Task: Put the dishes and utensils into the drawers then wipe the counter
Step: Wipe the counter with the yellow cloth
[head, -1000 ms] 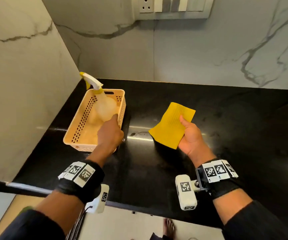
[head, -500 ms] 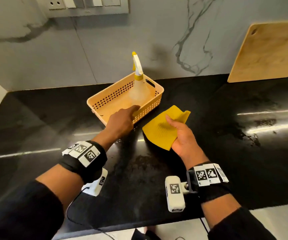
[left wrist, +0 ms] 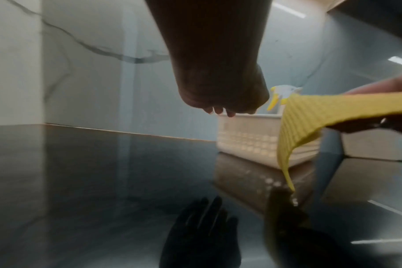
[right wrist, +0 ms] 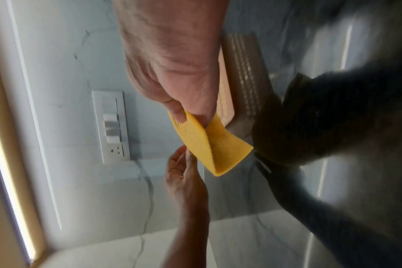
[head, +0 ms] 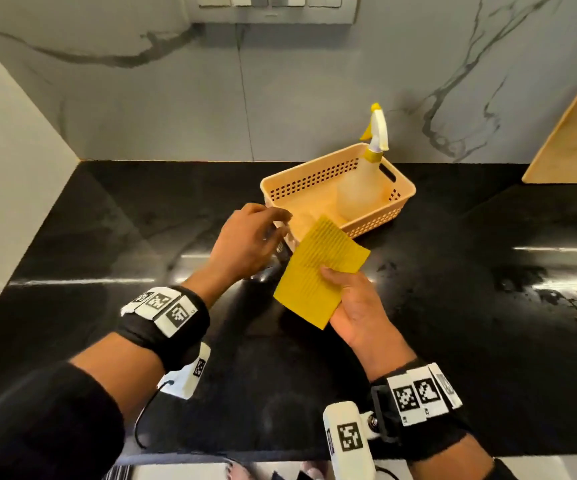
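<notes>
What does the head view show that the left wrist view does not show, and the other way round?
Only the head view shows the right hand whole, pinching the yellow cloth by its near edge, both wrist bands with markers, the wooden board leaning on the wall, and the socket panel. Only the left wrist view shows the left hand from below, its fingertips pointing at the basket, and the dark mirror image of a hand on the glossy counter. Both show the cloth, the basket, the spray bottle, the black counter and the marble wall.
</notes>
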Demonstrator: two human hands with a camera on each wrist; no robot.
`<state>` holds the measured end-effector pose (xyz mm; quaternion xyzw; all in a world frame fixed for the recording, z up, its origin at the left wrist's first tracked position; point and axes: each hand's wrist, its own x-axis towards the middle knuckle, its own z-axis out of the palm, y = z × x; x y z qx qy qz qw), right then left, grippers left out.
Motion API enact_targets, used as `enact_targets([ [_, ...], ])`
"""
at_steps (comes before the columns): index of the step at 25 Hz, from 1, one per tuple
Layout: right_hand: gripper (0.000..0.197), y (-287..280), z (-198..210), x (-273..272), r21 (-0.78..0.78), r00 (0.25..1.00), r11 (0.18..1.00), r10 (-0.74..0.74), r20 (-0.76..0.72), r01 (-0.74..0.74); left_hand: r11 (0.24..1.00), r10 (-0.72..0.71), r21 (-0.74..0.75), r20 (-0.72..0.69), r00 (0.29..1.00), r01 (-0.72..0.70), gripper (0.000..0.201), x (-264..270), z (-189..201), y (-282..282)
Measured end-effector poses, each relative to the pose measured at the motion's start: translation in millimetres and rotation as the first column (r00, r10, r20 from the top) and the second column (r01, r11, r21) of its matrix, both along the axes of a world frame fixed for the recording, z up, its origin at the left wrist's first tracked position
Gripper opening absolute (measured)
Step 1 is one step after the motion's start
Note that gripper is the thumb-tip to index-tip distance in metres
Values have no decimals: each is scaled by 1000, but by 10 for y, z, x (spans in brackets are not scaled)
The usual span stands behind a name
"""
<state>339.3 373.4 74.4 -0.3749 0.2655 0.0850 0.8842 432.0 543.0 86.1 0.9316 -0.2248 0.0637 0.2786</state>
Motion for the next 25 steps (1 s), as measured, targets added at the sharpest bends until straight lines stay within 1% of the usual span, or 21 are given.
enact_targets([
  [1,63,245,-13,17,19,1000,1000,8,-8,-8,999,41,19,6,999,-41,35,-8,-77,325],
  [2,62,508,-26,50,43,1000,999,20,-19,-19,996,85,37,8,996,-85,41,3,-155,668],
  [4,48,1049,-29,156,61,999,998,9,-52,-6,975,194,113,-31,981,-189,60,68,-335,1375],
  [6,35,1484,19,384,63,993,993,-93,-70,97,909,339,303,-137,931,-286,79,143,-495,1999],
  [7,32,1618,66,525,30,981,983,-178,-75,181,864,417,396,-210,884,-313,89,147,-550,2233],
  [8,30,1741,135,684,-40,961,963,-268,-71,265,830,486,450,-292,824,-330,101,137,-594,2442],
  [9,27,1834,219,857,-146,940,934,-337,-60,325,816,530,470,-373,762,-337,111,124,-631,2585],
  [10,25,1909,274,1014,-279,923,893,-381,-49,354,819,540,470,-440,717,-329,120,112,-656,2669],
  [11,31,1975,309,1171,-406,916,842,-401,-28,356,831,528,463,-485,697,-308,127,115,-676,2716],
  [12,36,2037,301,1347,-510,922,788,-387,28,346,846,508,450,-516,690,-286,132,127,-675,2738],
  [13,42,2085,235,1544,-608,940,728,-324,104,318,860,486,436,-540,687,-266,136,157,-665,2769],
  [14,47,2101,130,1743,-731,963,630,-226,149,261,873,462,422,-562,686,-243,140,184,-636,2812],
  [15,51,2071,2,1938,-861,981,473,-129,143,188,881,449,411,-575,684,-233,145,206,-616,2875],
  [16,55,2028,-123,2151,-952,993,285,-53,104,114,879,460,403,-576,676,-255,150,222,-596,2958],
  [17,59,1996,-254,2367,-993,1000,112,3,30,30,866,488,408,-570,661,-289,153,244,-586,3052],
  [18,62,1983,-386,2522,-997,996,-26,46,-70,-69,856,508,421,-572,644,-300,155,247,-570,3122],
  [19,65,2002,-492,2610,-979,983,-131,76,-169,-158,852,512,436,-580,634,-290,155,250,-555,3162],
  [21,68,2153,-665,2699,-938,958,-268,123,-259,-219,856,504,449,-607,614,-258,153,320,-559,3195],
  [22,69,2264,-703,2714,-923,945,-306,154,-290,-234,859,499,451,-632,594,-243,154,373,-552,3198],
  [24,70,2568,-653,2778,-909,898,-331,270,-347,-251,866,490,444,-656,574,-231,157,459,-514,3180],
  [25,69,2791,-612,2817,-907,853,-345,370,-368,-242,869,485,437,-662,572,-232,159,483,-516,3184],
])
